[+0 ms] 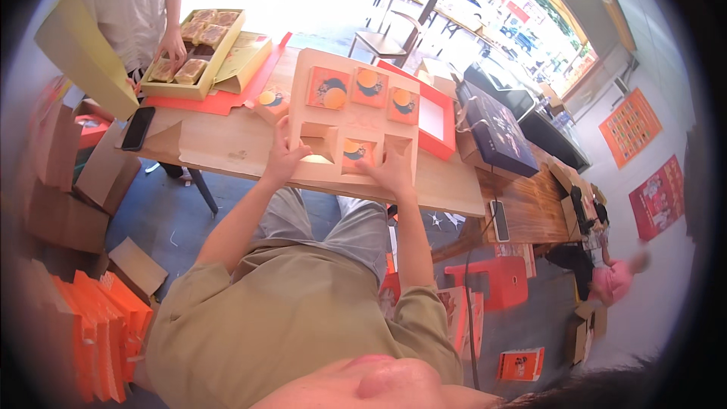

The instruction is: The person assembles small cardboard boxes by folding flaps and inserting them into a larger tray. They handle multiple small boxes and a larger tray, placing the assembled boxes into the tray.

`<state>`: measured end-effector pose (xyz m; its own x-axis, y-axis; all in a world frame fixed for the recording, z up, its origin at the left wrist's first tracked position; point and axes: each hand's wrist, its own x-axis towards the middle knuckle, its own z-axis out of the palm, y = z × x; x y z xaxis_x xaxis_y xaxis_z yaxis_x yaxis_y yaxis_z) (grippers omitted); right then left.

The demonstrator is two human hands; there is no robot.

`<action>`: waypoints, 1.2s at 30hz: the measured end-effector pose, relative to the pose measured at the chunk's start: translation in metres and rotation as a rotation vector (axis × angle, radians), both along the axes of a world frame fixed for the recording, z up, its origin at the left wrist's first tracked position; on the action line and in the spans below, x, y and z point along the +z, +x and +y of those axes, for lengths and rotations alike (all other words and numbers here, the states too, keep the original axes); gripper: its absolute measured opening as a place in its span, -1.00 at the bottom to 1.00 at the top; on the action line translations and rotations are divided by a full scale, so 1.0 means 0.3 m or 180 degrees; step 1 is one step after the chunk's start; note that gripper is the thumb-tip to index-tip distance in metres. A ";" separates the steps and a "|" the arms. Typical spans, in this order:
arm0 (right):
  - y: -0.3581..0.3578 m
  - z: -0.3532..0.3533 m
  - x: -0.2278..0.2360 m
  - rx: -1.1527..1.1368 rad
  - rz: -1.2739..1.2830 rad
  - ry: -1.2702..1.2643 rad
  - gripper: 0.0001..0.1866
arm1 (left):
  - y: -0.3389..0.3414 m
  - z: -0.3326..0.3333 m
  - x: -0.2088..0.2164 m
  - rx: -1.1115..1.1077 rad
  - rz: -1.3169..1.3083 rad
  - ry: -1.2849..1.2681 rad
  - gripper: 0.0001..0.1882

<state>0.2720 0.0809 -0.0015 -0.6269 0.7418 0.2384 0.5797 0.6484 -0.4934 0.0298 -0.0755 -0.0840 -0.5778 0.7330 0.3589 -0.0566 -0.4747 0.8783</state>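
A pale orange cardboard insert tray (362,123) with square compartments is tilted up before me over the table. Small square boxes, orange with a yellow disc and dark pattern, fill the far row, among them a far-left box (328,88). One more small box (356,153) sits in the near middle compartment. My left hand (282,155) grips the tray's near left side, its thumb at the open near-left compartment. On the near right, my right hand (392,173) is closed on the tray, its thumb against the near middle box. Left of the tray lies a loose small box (270,102).
Across the table (227,144), a person's hand (173,47) reaches into a yellow box (198,92) of packed pieces. A red box (437,117) and a dark blue box (496,127) lie right. Phones (138,129) rest on the tables. A red stool (496,283) stands below right.
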 end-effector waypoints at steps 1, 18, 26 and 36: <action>0.017 0.022 -0.033 0.0070 -0.0059 0.0096 -0.08 | 0.007 0.009 0.002 -0.0070 -0.0007 -0.0002 -0.07; 0.139 0.037 -0.004 -0.0175 0.1006 0.2305 -0.24 | 0.006 -0.050 0.019 -0.0113 -0.0246 0.0348 -0.08; 0.313 0.220 0.043 -0.0368 0.3218 -0.2276 -0.41 | 0.061 -0.195 0.037 -0.0716 -0.0698 -0.0148 -0.03; 0.279 0.276 -0.076 -0.0090 0.2159 -0.1679 -0.30 | 0.150 -0.223 -0.003 -0.0812 -0.1222 -0.0575 -0.09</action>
